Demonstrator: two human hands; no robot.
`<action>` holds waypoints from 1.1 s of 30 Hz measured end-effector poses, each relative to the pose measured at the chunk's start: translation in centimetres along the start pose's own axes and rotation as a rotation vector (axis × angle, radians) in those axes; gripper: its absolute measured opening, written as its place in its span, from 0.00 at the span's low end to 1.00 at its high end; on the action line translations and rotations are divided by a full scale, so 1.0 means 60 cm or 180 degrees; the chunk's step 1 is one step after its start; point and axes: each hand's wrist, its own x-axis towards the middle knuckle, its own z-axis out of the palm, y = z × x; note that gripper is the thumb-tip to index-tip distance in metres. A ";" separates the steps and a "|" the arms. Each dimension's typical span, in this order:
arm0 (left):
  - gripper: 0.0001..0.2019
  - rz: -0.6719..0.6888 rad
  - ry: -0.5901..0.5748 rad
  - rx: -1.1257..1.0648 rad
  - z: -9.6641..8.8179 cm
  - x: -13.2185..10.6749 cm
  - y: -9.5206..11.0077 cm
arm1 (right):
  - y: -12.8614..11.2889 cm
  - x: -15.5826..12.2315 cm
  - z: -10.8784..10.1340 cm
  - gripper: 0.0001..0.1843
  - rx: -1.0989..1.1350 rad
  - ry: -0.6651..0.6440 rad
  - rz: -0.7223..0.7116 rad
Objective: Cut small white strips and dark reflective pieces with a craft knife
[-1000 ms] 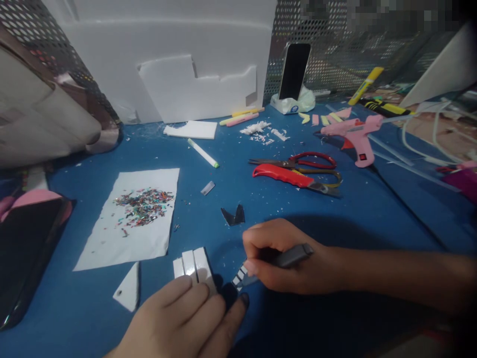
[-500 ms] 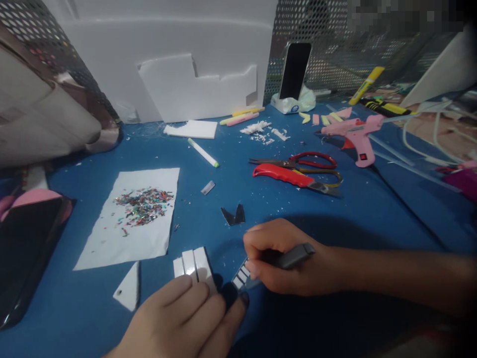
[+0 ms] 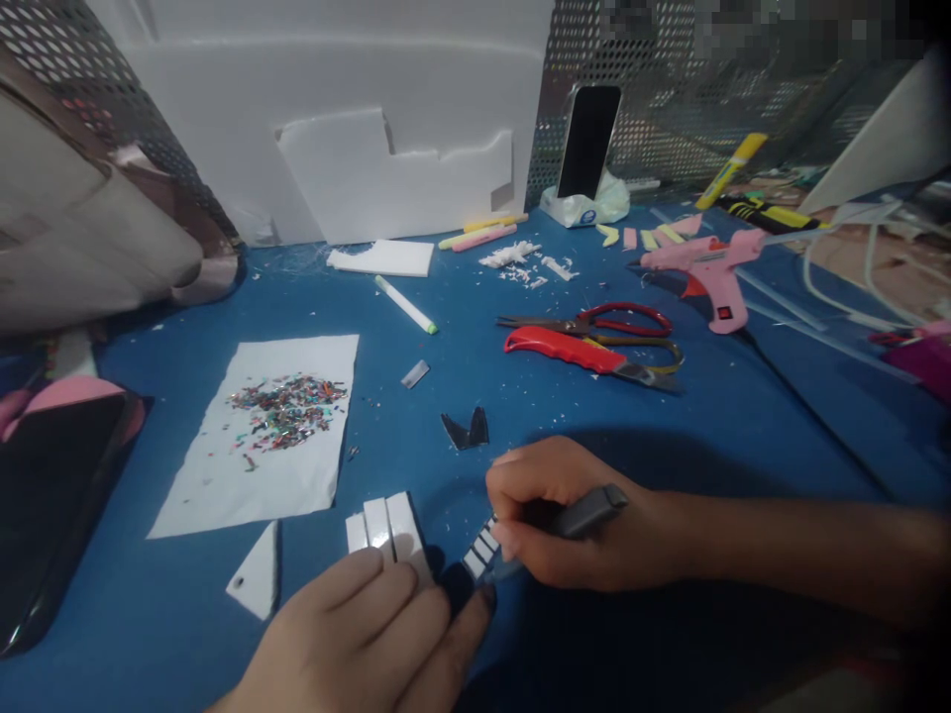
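My right hand (image 3: 561, 515) is closed around a grey pen (image 3: 590, 511), its fingertips down at a small white piece with dark stripes (image 3: 481, 551). The pen's tip is hidden by the fingers. My left hand (image 3: 371, 624) curls over a white block divided by dark lines (image 3: 390, 530) and presses on it. One dark-tipped left finger reaches to the near end of the striped piece. Left of that hand lies a white triangular piece with a small hole (image 3: 257, 574). Beyond the hands sits a black V-shaped scrap (image 3: 466, 429).
Red-handled scissors (image 3: 628, 319) and a red-handled cutter (image 3: 565, 349) lie ahead of my right hand. Behind them is a pink glue gun (image 3: 713, 265) with its cord. White paper (image 3: 200, 495) bears colourful bits. A dark phone (image 3: 59, 505) lies left; another phone (image 3: 589, 144) stands behind.
My right hand and the pen have shifted very slightly to the right. The left hand and the other things stay where they were.
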 end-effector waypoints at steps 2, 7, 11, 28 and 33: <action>0.17 0.0007 -0.0012 -0.0013 0.000 0.001 -0.001 | -0.001 -0.001 -0.001 0.13 0.0011 -0.0012 -0.0006; 0.16 -0.0036 0.0053 -0.0009 -0.001 0.006 0.000 | -0.003 -0.006 -0.004 0.14 0.0330 0.0218 0.0100; 0.15 -0.0067 0.0094 -0.0002 0.000 0.008 0.001 | 0.002 -0.009 -0.013 0.17 0.0914 0.0881 0.0282; 0.16 -0.0135 0.0660 0.0208 0.016 0.001 0.000 | 0.026 -0.001 -0.035 0.24 0.0873 0.0979 0.0324; 0.16 -0.0184 0.0639 0.0033 0.014 -0.001 0.003 | 0.032 0.001 -0.032 0.19 0.1199 0.1250 0.0349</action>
